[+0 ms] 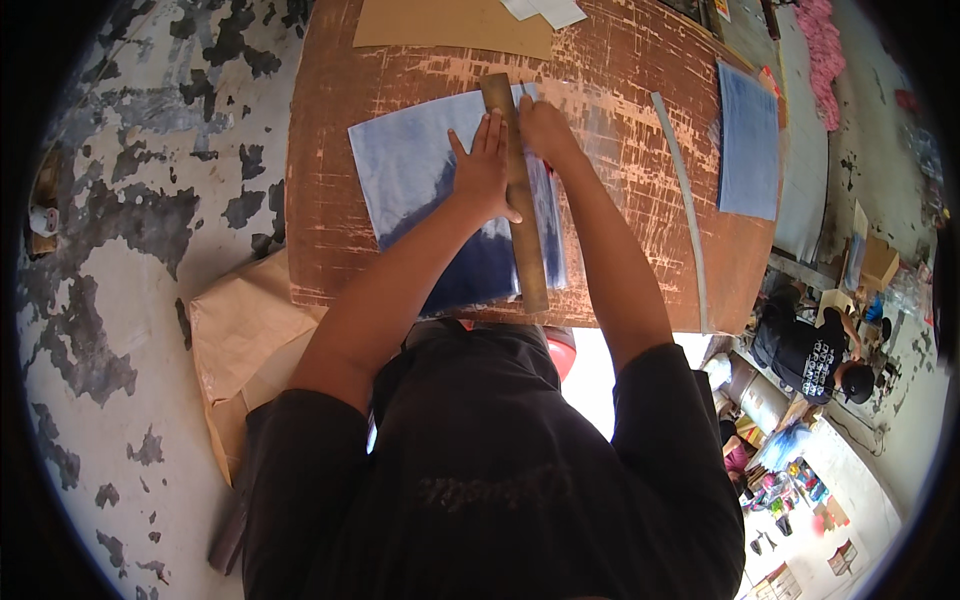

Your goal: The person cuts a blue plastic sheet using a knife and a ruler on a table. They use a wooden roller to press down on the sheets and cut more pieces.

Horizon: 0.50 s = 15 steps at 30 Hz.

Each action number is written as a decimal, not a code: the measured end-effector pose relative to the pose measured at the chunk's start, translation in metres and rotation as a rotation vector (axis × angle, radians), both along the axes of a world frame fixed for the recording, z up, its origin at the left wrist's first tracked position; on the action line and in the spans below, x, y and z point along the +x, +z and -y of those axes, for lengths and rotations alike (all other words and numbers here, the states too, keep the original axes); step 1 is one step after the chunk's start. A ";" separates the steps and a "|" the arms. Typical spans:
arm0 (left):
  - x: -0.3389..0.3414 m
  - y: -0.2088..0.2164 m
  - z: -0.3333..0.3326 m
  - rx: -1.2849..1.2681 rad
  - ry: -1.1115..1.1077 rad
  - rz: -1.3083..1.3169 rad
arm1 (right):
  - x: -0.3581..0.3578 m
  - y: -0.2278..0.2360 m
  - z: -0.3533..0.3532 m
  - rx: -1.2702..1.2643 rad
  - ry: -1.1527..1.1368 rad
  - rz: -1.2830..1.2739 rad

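On the brown worn table (630,240) lies a stack of thin blue sheets (400,140), pale at the far end and dark blue near me. A long flat straightedge (527,230) of brownish colour lies lengthwise across the sheets, close to their right side. My left hand (483,170) is spread flat, pressing on the sheets and the straightedge's left side. Along its right edge, near the far end, my right hand (545,132) is closed round a slim knife-like tool (523,89). Most of that tool is hidden in my fist; a bit of red shows below the hand.
A curved grey strip (684,195) lies to the right, before another blue stack (748,145) at the table's edge. Brown cardboard (440,28) and white papers (548,10) lie at the far end. Brown wrapping (250,325) stands left; a person (800,345) bends at far right.
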<state>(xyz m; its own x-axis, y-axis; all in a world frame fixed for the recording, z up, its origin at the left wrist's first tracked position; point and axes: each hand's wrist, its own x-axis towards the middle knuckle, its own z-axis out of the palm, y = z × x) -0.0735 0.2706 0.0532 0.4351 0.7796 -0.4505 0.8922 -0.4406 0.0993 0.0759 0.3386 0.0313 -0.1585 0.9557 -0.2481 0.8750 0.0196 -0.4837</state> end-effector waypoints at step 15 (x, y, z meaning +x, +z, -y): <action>0.002 0.003 -0.001 -0.015 -0.015 -0.004 | 0.011 -0.016 0.076 -0.120 0.129 0.084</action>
<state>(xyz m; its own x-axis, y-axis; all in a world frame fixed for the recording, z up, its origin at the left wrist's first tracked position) -0.0711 0.2712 0.0566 0.4447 0.7663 -0.4637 0.8860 -0.4521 0.1027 0.0869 0.2630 0.0157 -0.2519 0.8914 -0.3768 0.9065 0.0810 -0.4143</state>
